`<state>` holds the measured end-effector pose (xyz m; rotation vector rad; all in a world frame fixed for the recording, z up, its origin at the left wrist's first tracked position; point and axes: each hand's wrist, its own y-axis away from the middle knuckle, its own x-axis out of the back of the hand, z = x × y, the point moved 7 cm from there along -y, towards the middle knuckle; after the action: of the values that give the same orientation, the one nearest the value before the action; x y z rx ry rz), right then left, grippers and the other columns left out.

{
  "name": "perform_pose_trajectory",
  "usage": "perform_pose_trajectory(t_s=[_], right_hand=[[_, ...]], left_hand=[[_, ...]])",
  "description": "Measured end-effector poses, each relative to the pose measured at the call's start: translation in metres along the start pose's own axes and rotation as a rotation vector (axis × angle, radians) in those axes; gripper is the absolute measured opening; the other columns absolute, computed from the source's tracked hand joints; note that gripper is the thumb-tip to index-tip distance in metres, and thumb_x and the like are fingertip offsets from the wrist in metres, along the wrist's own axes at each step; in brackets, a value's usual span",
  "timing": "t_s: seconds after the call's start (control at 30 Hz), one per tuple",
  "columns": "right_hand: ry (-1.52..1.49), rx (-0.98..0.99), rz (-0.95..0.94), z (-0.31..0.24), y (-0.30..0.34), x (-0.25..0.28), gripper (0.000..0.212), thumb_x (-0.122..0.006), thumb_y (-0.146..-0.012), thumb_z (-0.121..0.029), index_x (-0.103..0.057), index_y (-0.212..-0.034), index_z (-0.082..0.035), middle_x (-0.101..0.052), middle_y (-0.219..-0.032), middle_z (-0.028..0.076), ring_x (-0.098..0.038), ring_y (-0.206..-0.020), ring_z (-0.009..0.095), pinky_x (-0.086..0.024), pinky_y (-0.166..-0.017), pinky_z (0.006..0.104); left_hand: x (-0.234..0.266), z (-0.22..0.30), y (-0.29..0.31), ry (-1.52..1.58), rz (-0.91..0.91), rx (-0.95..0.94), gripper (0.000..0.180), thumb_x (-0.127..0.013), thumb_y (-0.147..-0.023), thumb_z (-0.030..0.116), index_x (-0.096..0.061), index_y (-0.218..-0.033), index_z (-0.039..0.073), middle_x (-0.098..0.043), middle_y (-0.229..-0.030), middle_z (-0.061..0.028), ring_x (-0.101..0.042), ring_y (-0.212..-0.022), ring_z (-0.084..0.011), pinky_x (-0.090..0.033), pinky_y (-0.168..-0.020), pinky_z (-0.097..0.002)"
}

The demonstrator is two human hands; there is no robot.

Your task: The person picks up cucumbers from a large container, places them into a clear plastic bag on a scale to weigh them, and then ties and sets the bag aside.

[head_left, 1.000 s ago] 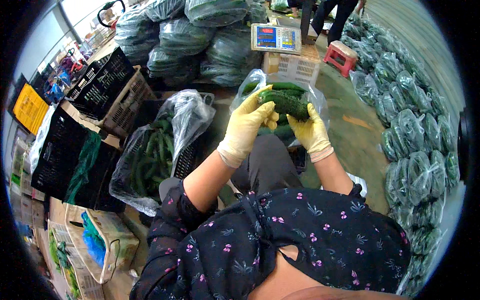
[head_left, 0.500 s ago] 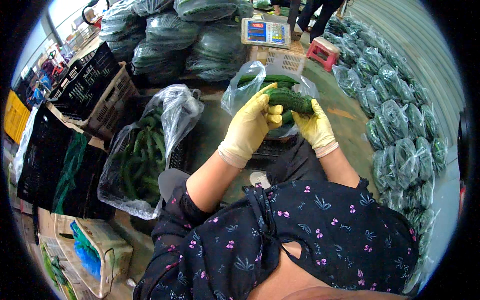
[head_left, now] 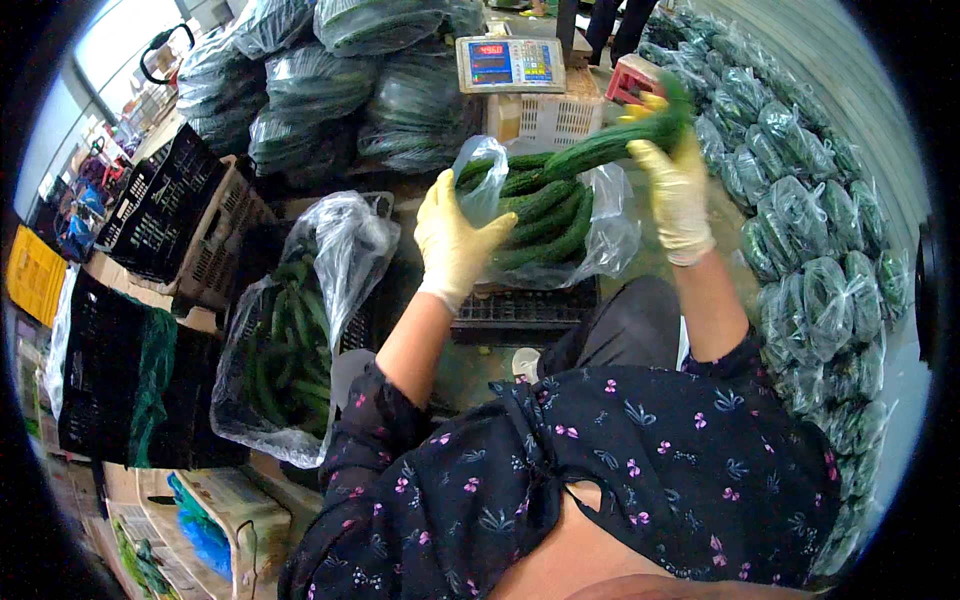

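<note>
A head-worn fisheye looks down from above onto both hands (head_left: pixel 451 240).

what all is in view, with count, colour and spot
held cucumber: one, green, above the open bag
open bag: one, clear, ahead, between the hands
loose cucumbers: several, green, inside that bag
lower crate: one, black, beneath it
cucumber-filled liner: one, clear, left
scale: one, silver-blue, top centre
slatted crate: one, whitish, below the scale
stool: one, red, right of the scale
bagged cucumbers: many, green, top left and right side
netting: one, green, left
side crates: several, black or yellow, far left
plastic bin: one, pale, lower left
co-worker's legs: two, dark, top
floral top: one, black, bottom
left hand: one, yellow-gloved, by the bag's left edge
right hand: one, yellow-gloved, gripping held cucumber
</note>
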<state>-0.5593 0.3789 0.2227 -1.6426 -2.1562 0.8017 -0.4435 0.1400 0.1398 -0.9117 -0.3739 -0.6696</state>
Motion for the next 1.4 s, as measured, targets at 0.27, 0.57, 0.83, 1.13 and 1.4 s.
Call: perform_pose_trajectory(t_s=[0.27,0.57,0.83,1.13,1.4], right_hand=[[0.934,0.322,-0.951,0.121,0.009,-0.125,0.049,-0.059,-0.072,-0.003,-0.052,-0.120,-0.013,-0.059,-0.106,0.015,-0.055,-0.103,0.033,-0.044,-0.088,0.0417],[0.833,0.421,-0.695,0.123,-0.019,-0.100,0.050,-0.071,-0.069,-0.023,-0.056,-0.115,-0.009,-0.059,-0.108,0.012,-0.052,-0.107,0.029,-0.040,-0.095,0.0381],[1.311,-0.726,-0.540,0.147,0.006,0.111,0.081,-0.060,-0.071,-0.006,-0.023,-0.144,-0.008,-0.062,-0.106,0.021,-0.060,-0.098,0.032,-0.048,-0.085,0.0412],[-0.145,-0.309,-0.304,0.066,-0.088,0.032,0.038,-0.051,-0.087,-0.013,-0.053,-0.123,0.001,-0.057,-0.080,0.003,-0.049,-0.064,0.009,-0.044,-0.059,0.0229],[-0.238,-0.330,-0.253,0.028,-0.141,0.044,0.025,-0.053,-0.091,-0.022,-0.066,-0.106,-0.007,-0.051,-0.067,-0.005,-0.033,-0.046,0.002,-0.028,-0.042,0.0178]], left_hand=[[-0.011,-0.031,-0.056,1.292,-0.208,0.491,0.029,-0.048,-0.095,0.022,-0.061,-0.102,-0.003,-0.031,-0.055,0.0063,-0.032,-0.051,-0.0060,-0.039,-0.058,-0.0223],[0.010,-0.041,-0.042,1.209,-0.317,0.535,0.036,-0.044,-0.096,0.026,-0.058,-0.111,-0.004,-0.033,-0.057,0.0070,-0.031,-0.048,-0.0046,-0.041,-0.058,-0.0225],[0.003,-0.025,-0.037,1.251,-0.366,0.607,0.036,-0.044,-0.097,0.026,-0.058,-0.109,-0.004,-0.032,-0.055,0.0076,-0.030,-0.045,-0.0053,-0.040,-0.060,-0.0230],[0.021,0.014,-0.099,0.917,-0.234,0.274,0.021,-0.051,-0.091,0.015,-0.059,-0.095,-0.004,-0.042,-0.059,0.0041,-0.041,-0.052,-0.0088,-0.040,-0.057,-0.0235],[0.041,-0.005,-0.161,1.416,-0.427,0.305,0.024,-0.049,-0.092,0.016,-0.060,-0.097,-0.004,-0.038,-0.059,0.0047,-0.034,-0.051,-0.0082,-0.039,-0.064,-0.0258]])
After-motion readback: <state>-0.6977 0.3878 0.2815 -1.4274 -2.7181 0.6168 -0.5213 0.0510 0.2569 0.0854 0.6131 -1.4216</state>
